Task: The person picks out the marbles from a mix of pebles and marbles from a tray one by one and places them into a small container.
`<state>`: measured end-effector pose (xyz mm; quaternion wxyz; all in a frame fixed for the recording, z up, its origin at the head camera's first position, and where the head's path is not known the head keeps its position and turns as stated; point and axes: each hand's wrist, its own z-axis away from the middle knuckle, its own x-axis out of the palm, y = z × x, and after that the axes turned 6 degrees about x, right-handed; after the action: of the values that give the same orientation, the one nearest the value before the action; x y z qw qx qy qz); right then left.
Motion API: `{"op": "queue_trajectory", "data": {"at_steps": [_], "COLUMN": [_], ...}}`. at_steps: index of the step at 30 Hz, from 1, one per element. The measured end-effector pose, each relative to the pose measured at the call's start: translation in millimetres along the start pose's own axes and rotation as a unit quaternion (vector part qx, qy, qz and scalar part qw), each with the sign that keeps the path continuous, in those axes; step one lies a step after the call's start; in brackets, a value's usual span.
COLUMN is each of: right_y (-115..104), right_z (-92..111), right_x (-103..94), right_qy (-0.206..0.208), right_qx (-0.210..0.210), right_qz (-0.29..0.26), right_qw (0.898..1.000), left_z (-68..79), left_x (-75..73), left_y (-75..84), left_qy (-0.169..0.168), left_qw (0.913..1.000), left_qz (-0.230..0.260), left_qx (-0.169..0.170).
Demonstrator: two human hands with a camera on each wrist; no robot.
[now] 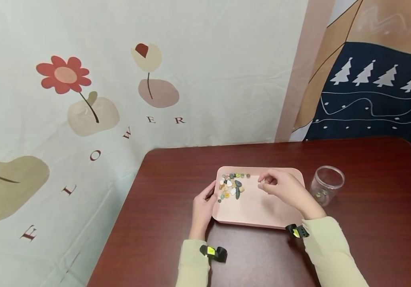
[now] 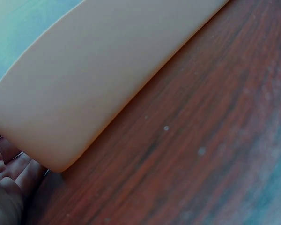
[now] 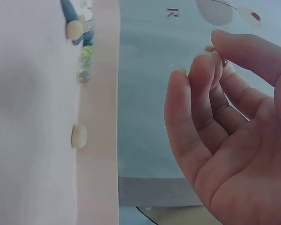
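Pebbles [image 1: 229, 183] in pink tray [image 1: 252, 211], clear jar [image 1: 335, 189] holding green pieces [image 1: 319, 195]

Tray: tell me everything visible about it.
The tray is pale pink and rectangular, with rounded corners and low walls, smooth and plastic-looking. It rests upright on the table, long sides running left to right. Stones sit mostly in its left part. The left hand touches its left end; the right hand hovers over it.

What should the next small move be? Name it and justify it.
Probably the right hand should lower its pinched small piece between the greyish round piece and the pale stone: the hand is over the tray, and bare surface shows between those two.
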<state>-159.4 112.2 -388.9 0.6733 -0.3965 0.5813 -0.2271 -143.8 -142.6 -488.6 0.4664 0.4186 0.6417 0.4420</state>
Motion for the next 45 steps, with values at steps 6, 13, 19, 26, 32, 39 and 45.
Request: {"op": "queue_trajectory", "data": {"at_steps": [6, 13, 19, 26, 32, 39, 45], "right_y": [-2.4, -5.3, -4.8, -0.3, 3.5, 10.0, 11.1], "right_z": [8.4, 13.7, 17.4, 23.0, 23.6, 22.6, 23.6], "right_x": [-2.1, -8.6, -13.6, -15.1, -16.2, -15.0, -18.0], "right_qy": [0.027, 0.051, 0.060, 0.070, 0.070, 0.062, 0.074], "right_qx": [-0.010, -0.021, 0.000, 0.039, 0.042, 0.038, 0.023], "right_qz": [-0.022, -0.022, -0.043, -0.050, -0.060, -0.089, -0.105], "right_qw": [0.999, 0.998, 0.997, 0.996, 0.995, 0.993, 0.992], "left_z": [-1.2, 0.1, -0.5, -0.4, -1.0, -1.3, -2.7], "left_x": [-0.5, 0.1, 1.6, 2.0, 1.1, -0.2, 0.0], "left_y": [-0.8, 0.3, -1.7, -1.1, -1.4, -0.5, 0.2], "left_qy": [0.000, 0.000, 0.000, -0.001, 0.002, -0.004, -0.006], "left_qw": [1.0000, 0.9999, 0.9999, 0.9999, 0.9999, 0.9999, 1.0000], "left_qz": [0.003, -0.010, -0.013, -0.011, -0.014, -0.012, -0.004], "left_qx": [0.004, 0.000, 0.001, 0.000, -0.004, -0.009, 0.004]}}
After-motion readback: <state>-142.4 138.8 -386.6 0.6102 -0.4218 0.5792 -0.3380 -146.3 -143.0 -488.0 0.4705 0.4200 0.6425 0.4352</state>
